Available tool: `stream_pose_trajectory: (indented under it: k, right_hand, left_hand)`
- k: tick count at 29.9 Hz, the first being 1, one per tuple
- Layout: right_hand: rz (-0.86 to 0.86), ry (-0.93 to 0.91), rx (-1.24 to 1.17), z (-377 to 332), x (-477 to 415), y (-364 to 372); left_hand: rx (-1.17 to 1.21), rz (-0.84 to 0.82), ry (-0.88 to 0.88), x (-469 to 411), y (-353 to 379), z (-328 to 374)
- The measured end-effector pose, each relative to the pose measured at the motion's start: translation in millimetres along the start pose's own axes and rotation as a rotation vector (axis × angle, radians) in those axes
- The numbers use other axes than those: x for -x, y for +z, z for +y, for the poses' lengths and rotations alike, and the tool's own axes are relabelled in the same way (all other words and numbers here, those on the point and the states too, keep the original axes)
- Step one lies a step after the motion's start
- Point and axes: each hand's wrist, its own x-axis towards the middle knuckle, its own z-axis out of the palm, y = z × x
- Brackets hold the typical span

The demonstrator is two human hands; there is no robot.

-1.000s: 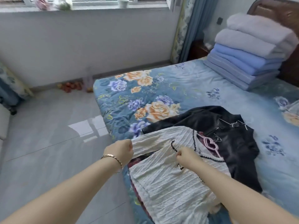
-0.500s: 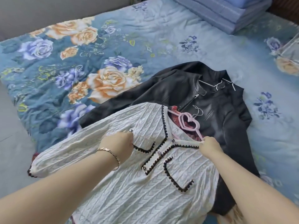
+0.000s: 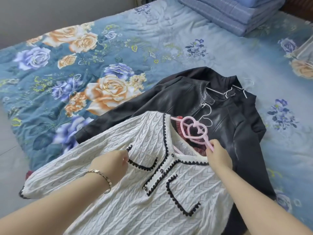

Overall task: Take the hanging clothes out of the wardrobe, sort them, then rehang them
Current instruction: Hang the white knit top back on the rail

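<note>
Pinching white cardigan [image 3: 152, 192] at its pocket with left hand [image 3: 111, 162], pink hanger [image 3: 194, 133] with right hand [image 3: 219, 155]. Spread over black jacket [image 3: 186, 99] by bed [image 3: 152, 39] edge, open quilt beyond. Grips unchanged from before.

- Your left hand [image 3: 111, 162] pinched the white cardigan [image 3: 135, 192] by its pocket trim.
- Your right hand [image 3: 219, 156] held the pink hanger [image 3: 194, 129] at the neckline.
- The cardigan overlapped a black jacket [image 3: 228, 116] on the bed [image 3: 118, 48].
</note>
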Motion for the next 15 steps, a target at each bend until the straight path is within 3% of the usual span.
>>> stream_pose_trajectory:
  k: [2, 5, 15]
  right_hand:
    - [-0.001, -0.15, -0.076, -22, 22, -27]
    - [-0.145, -0.341, -0.155, -64, 68, -62]
    - [-0.254, -0.944, -0.027, -238, 261, -111]
  left_hand:
    - [0.035, 0.045, -0.007, 14, -19, -9]
    - [0.044, 0.109, -0.035, 45, -49, -30]
    - [0.222, 0.342, -0.283, 227, -139, -147]
